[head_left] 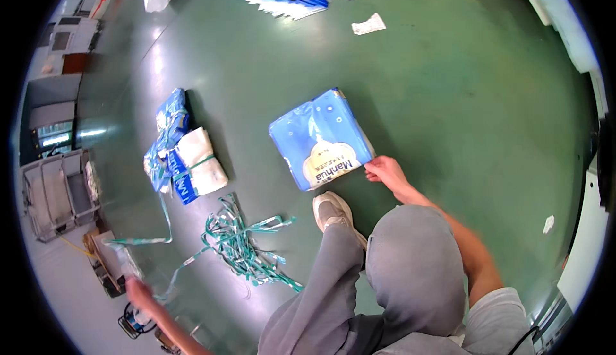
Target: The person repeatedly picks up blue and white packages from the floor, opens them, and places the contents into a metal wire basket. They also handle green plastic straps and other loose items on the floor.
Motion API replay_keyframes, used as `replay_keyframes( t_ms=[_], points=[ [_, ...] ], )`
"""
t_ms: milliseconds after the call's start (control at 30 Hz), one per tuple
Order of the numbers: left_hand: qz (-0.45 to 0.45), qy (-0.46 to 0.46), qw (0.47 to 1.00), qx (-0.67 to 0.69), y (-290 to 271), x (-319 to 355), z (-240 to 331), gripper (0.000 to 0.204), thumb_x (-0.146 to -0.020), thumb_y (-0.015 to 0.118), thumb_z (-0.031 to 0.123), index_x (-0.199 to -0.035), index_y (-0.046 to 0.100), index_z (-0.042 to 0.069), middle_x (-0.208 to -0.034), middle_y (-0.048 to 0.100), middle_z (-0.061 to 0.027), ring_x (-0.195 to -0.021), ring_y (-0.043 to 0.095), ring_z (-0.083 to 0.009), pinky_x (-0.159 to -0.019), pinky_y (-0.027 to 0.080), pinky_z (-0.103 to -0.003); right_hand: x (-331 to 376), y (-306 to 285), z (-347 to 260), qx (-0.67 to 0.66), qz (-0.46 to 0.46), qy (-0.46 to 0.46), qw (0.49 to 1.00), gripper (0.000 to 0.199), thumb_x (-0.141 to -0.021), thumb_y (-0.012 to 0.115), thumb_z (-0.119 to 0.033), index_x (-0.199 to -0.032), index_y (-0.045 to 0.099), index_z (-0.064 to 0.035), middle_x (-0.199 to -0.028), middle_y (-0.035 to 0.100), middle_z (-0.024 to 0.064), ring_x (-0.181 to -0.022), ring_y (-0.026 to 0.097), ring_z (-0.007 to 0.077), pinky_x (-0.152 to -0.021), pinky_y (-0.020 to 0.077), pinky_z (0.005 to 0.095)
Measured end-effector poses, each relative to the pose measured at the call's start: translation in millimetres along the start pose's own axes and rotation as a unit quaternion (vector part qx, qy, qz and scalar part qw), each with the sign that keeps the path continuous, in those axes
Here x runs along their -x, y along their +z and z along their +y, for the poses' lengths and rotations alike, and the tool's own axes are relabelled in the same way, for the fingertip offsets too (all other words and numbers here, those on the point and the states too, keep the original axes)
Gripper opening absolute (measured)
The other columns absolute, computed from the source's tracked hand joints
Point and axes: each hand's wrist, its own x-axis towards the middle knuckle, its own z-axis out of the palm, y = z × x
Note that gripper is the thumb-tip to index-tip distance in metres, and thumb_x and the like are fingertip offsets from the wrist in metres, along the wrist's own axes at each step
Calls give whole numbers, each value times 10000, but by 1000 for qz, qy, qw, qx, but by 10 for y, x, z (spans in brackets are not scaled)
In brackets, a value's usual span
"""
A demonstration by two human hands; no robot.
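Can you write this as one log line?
right hand: at corner of blue pack; left hand: blurred, near green straps; pack: on floor

The green floor (462, 92) shines, with white glare (156, 53) toward the left; grey furniture (46, 194) stands at the left edge, white panels (557, 11) along the right.

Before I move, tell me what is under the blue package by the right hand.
Green floor shows around the blue package, and the right hand touches its near right corner. Whatever lies directly beneath is covered and unseen.
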Motion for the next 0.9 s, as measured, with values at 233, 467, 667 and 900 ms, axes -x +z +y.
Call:
replay_keyframes(
  t_ms=[233, 467, 667, 900],
  points=[
    [-466, -69, 700, -536, 425, 1040, -2301, 419, -947, 593, 415, -980, 752, 29, -865, 744, -186, -819, 730, -321, -754, 567, -431, 68, 424, 58, -255, -18, 80, 963, 290, -967, 686, -229, -1092, 662, 31, -1021, 704, 110, -925, 689, 182, -843, 580, 317],
    [-423, 172, 785, -420, 2306, 1922, -1445, 437, -871, 729, 279, -1186, 604, 3, -1148, 657, -194, -1072, 632, -374, -899, 521, -457, 150, -34, -75, -252, 75, 21, 965, 267, -940, 671, -124, -1131, 641, 61, -1031, 689, 140, -927, 695, 217, -786, 596, 336],
    [-455, 280, 796, -284, 3849, 2277, -983, 832, -727, 847, 270, -1425, 463, 32, -1502, 431, -206, -1373, 408, -418, -1136, 354, -496, 162, 161, -105, -302, 67, 14, 951, 420, -918, 675, -140, -1274, 514, 15, -1072, 665, 136, -962, 690, 230, -829, 584, 360],
    [-403, 384, 803, -214, 4018, 2604, -813, 825, -770, 767, 304, -1466, 418, 32, -1497, 440, -202, -1395, 420, -383, -1177, 291, -536, 334, 398, -374, -300, -28, -42, 953, 181, -898, 670, -128, -1052, 634, -39, -858, 618, -2, -690, 577, 100, -608, 443, 229]
  ],
)
